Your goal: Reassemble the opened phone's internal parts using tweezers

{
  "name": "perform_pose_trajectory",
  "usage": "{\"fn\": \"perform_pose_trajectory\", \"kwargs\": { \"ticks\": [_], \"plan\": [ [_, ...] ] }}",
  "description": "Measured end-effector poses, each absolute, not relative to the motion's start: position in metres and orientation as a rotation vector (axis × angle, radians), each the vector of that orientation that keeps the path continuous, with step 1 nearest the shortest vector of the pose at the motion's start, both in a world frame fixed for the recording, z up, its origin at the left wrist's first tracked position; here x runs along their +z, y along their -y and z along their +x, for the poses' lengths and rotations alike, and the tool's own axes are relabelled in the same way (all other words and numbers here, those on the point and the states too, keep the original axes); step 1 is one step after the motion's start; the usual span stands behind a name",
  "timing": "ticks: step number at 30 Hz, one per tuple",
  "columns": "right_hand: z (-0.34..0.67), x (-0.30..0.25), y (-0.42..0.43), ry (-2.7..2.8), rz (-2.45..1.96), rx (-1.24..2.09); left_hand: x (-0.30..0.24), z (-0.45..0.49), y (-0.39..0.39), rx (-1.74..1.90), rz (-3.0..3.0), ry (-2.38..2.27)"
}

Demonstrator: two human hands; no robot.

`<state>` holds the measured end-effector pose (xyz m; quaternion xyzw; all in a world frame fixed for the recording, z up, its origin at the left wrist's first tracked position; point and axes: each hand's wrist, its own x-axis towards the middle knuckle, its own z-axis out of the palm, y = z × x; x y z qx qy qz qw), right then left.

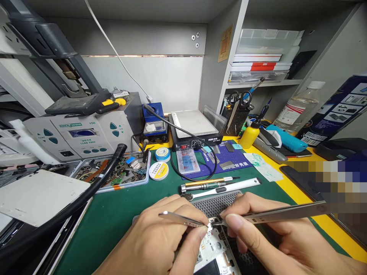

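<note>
An opened phone (213,244) with a pale inner frame, small fittings and a black panel lies low in the middle, partly hidden by my hands. Over its left edge, my left hand (155,233) is closed, pinching metal tweezers (183,219) whose tail points left. My right hand (258,229) grips a second pair of tweezers (286,212) between thumb and fingers, its long flat body pointing right. Both tools' tips come together at the phone's top end. The small part between them is too fine to name. A black honeycomb mat (213,203) lies beneath the phone.
Behind my hands lie a toothbrush (229,188) and slim tools. A parts tray (114,187), a thick black hose (86,194) and a hot-air station (83,133) stand left. A heating plate (195,124) is at the back, a yellow bottle (249,134) right.
</note>
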<state>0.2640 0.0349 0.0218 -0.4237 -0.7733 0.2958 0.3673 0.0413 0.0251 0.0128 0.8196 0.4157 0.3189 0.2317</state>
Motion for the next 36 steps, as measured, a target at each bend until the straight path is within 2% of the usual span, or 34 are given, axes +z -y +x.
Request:
{"fn": "perform_pose_trajectory", "kwargs": {
  "ticks": [36],
  "plan": [
    [0.2677, 0.0190, -0.0337, 2.023, -1.072, 0.794, 0.0120, 0.0422, -0.0234, 0.892, 2.249, -1.155]
  ]
}}
